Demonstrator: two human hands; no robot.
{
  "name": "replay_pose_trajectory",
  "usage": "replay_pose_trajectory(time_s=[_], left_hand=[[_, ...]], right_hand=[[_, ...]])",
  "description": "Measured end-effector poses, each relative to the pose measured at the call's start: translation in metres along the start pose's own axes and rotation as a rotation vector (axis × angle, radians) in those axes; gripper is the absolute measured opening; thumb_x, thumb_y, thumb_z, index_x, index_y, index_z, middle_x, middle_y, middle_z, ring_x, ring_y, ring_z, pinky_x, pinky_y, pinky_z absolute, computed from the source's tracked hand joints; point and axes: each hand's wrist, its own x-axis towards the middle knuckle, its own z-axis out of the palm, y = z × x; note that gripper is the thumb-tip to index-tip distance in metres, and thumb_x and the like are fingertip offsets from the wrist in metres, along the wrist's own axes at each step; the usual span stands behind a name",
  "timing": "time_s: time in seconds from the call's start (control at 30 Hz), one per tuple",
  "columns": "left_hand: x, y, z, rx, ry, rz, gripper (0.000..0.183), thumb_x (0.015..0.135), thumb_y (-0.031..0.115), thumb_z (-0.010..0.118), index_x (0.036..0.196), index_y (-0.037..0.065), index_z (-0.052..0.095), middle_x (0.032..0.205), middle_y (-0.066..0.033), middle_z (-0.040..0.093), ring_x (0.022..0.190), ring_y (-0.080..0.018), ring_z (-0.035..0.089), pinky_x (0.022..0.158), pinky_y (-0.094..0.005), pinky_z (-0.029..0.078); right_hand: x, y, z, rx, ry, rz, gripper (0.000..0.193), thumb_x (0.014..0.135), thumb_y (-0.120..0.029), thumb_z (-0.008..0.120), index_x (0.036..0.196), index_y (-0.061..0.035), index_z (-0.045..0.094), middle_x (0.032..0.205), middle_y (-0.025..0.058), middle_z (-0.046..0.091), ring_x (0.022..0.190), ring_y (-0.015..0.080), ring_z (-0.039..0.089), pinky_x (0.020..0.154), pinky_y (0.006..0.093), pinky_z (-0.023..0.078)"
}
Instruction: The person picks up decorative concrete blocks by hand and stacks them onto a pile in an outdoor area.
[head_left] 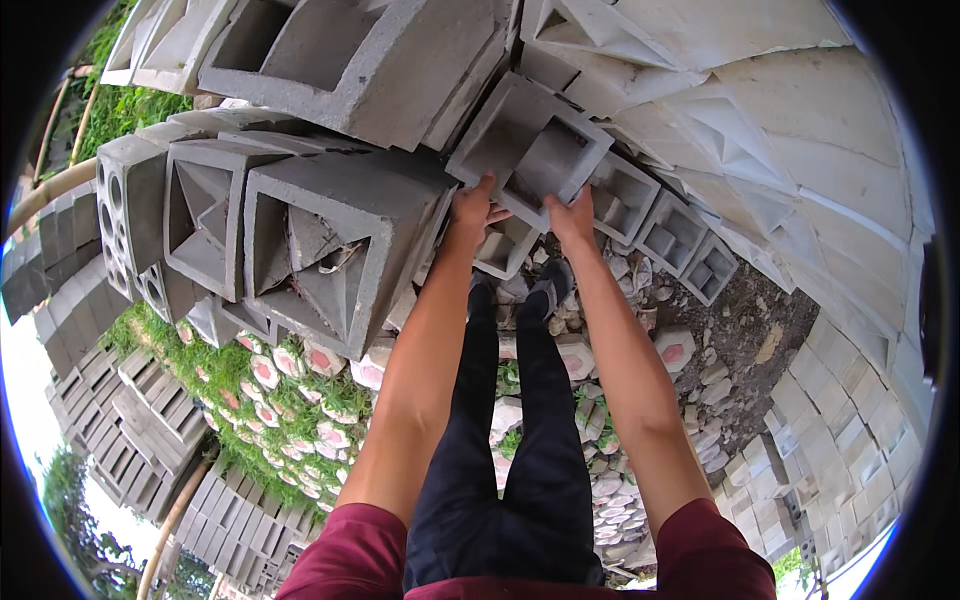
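Observation:
Both my arms reach forward to a grey hollow concrete block (552, 158) with a square frame and a recessed opening. My left hand (474, 208) is closed on its near left edge, thumb on the front rim. At the near right corner my right hand (571, 214) grips the rim too, its other fingers partly hidden. Beneath my left hand, a lower grey block (503, 250) shows between my forearms. A row of smaller-looking hollow blocks (668, 236) runs off to the right of my right hand.
Large hollow blocks (400, 190) are stacked at left, with another big block (400, 85) above them. Pale patterned blocks (790, 130) form a wall at right. Hexagonal pavers (324, 358), grass and rubble (715, 375) cover the ground around my shoes (548, 287).

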Motion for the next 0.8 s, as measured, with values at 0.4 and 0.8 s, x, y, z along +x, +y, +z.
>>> replay_pose_trajectory(time_s=[0.4,0.8], left_hand=[[0.005,0.001,0.005,0.0,-0.035,-0.028,0.054,0.096,0.036,0.056,0.126,-0.007,0.046,0.123,-0.024,0.054,0.107,-0.0335,0.06,0.088,-0.0455,0.056],[-0.138,-0.026,-0.011,0.157,-0.295,0.068,0.055,0.098,0.029,0.05,0.141,-0.003,0.034,0.141,-0.0193,0.044,0.131,-0.0271,0.045,0.097,-0.0399,0.046]], right_hand=[[0.006,-0.021,-0.004,0.025,-0.064,-0.02,0.074,0.076,-0.002,0.069,0.14,0.0027,0.031,0.123,0.0187,0.058,0.109,0.0277,0.059,0.093,0.0353,0.044],[-0.119,-0.019,-0.078,0.382,-0.047,0.379,0.064,0.086,-0.02,0.068,0.139,0.0015,0.039,0.12,0.0185,0.062,0.085,0.0167,0.062,0.072,0.0296,0.05]])
